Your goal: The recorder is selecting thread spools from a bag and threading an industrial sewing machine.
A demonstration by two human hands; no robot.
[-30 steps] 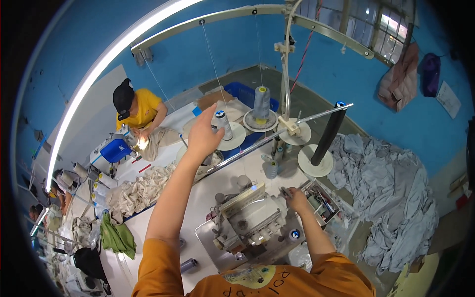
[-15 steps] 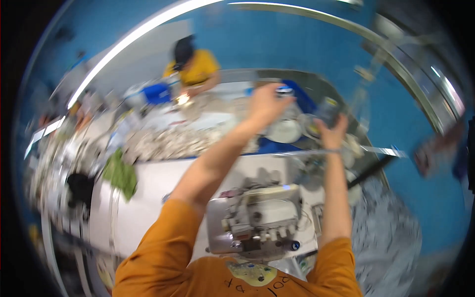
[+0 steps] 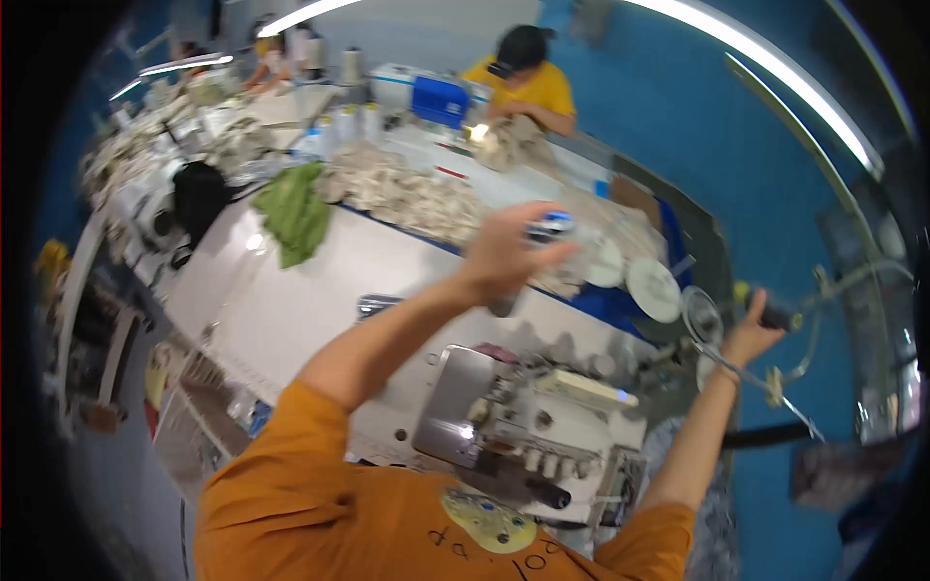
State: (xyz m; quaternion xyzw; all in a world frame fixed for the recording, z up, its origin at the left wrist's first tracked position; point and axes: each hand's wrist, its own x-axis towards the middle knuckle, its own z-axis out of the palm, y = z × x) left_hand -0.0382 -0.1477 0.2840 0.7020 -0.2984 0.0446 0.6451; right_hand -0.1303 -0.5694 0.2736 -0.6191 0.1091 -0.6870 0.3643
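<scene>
My left hand is raised over the white table and wrapped round a dark thread spool with a blue and white end. Further right, my right hand is closed round a dark thread cone with yellow at its end, beside the thread stand's rod. White discs of the stand lie between the two hands. Below them sits an overlock sewing machine with a shiny metal plate on its left. Motion blurs both held things somewhat.
A heap of beige fabric pieces lies along the table's far side, with a green cloth to its left. Across the table a co-worker in yellow handles beige cloth at another machine. A dark bar juts out at right.
The view has swung left. My right hand with the dark cone has moved further right and outward, away from my left hand. The left hand keeps hold of the spool.
</scene>
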